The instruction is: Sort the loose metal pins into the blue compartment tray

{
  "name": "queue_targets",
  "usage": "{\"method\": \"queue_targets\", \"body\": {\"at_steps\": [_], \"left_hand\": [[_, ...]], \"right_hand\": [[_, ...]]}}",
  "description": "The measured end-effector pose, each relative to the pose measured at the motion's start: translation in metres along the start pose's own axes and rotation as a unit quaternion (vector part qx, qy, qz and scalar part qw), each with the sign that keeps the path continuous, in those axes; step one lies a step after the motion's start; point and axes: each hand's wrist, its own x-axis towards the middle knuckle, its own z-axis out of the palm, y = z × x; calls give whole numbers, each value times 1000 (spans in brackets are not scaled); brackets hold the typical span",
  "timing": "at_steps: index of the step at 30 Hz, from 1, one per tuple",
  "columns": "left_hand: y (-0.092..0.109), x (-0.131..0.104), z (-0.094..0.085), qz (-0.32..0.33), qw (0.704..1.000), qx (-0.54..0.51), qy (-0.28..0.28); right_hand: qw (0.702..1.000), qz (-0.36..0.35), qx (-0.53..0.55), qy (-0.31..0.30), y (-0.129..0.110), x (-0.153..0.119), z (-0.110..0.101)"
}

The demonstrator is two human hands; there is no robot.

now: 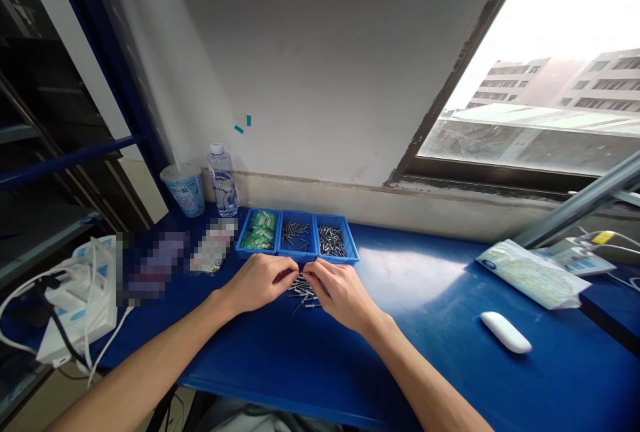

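Three blue bins stand joined in a row near the wall. Green-and-clear packets (263, 229) fill the left bin (241, 245), thin metal pins (295, 231) lie in the middle bin (299, 255), and many short metal pieces (331, 240) fill the right bin (354, 253). A loose pile of metal rivets (306, 293) rests on the blue table in front of them. Above that pile, my left hand (263, 280) and my right hand (337, 289) nearly meet, both with fingers pinched. Whatever lies between the fingertips is too small to make out.
A cup (185, 191) and a water bottle (223, 182) stand behind at the left. Power strips (80, 299) with cables lie at far left. On the right are a white case (505, 333) and a flat packet (533, 273) on the blue table (280, 365).
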Motion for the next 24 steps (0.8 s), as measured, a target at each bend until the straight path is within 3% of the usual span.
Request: {"method": "queue_targets", "body": {"at_steps": [12, 24], "left_hand": [[0, 1, -3, -19, 999, -4, 25], [3, -1, 12, 13, 999, -25, 34]], "right_hand": [[1000, 4, -12, 16, 5, -2, 0], [1000, -10, -16, -6, -1, 0, 6]]}}
